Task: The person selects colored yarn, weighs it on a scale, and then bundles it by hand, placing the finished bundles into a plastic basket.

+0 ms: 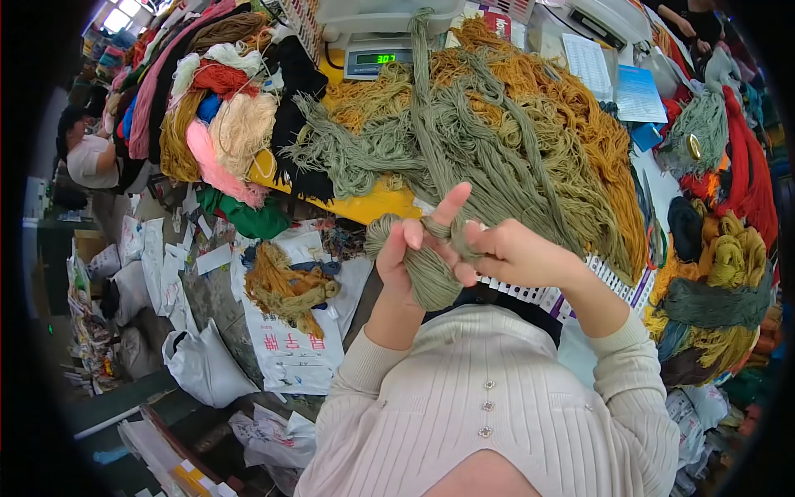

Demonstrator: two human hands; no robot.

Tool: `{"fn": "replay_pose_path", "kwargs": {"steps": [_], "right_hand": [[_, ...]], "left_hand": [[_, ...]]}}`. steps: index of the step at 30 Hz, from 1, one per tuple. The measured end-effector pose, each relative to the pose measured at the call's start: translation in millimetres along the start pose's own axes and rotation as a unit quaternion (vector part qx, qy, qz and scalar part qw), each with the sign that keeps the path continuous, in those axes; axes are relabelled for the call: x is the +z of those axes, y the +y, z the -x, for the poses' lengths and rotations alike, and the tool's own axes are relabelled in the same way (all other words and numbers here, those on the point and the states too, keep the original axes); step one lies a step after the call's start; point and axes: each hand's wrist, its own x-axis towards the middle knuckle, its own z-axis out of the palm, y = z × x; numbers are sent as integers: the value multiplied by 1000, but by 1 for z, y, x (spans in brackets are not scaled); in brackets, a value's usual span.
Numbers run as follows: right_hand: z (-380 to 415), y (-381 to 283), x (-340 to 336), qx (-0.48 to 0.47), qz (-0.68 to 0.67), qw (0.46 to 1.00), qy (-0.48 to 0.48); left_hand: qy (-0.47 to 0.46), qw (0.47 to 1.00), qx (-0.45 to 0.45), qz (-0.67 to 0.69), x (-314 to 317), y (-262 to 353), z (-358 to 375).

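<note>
Close in front of my chest, my left hand (407, 253) holds a grey-green yarn bundle (433, 277), with the index finger raised and yarn around the fingers. My right hand (505, 251) is beside it, thumb and fingers pinching the yarn near my left fingertips. Just beyond both hands lies a large pile of grey-green yarn (497, 174), with olive and orange-brown yarn (609, 149) around it. A long grey-green skein runs up from the pile over the scale (378, 60), whose green display appears to read 307.
Coloured skeins (236, 124) hang at the left, and more yarn (720, 302) lies at the right. An orange-brown bundle (286, 286) rests on white sacking on the floor. Papers (588, 66) lie at the back right. Another person (93, 157) is at the far left.
</note>
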Motion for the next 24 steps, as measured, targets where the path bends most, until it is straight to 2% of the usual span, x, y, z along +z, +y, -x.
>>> {"fn": "replay_pose_path", "kwargs": {"steps": [2,4,6,9,10,13,17,18,20,24], "right_hand": [[2,7,6,-22,-3,999,26],[6,14,7,-29,-74,986,146],[9,19,5,-58,-129,957,254],[19,0,-5,63,-296,926,226],[14,-9,-3,68,-334,914,221],[0,-6,18,52,-337,915,214],[-1,-6,14,41,-455,867,199],[-2,-6,14,37,-474,857,199],[-3,-5,16,32,-509,836,201],[-1,-2,16,26,-558,804,203]], "left_hand": [[3,996,-28,85,-8,3,5],[74,997,-36,3,-9,6,6],[138,981,-9,-136,-4,-1,-1],[290,909,20,-299,12,-18,-16],[263,899,-20,-349,13,-17,-17],[151,951,-76,-258,4,-16,-12],[180,945,-35,-272,18,-15,-11],[210,899,-36,-383,18,-16,-8],[261,770,-38,-581,15,-22,-5],[280,864,5,-419,8,-21,-2]]}}
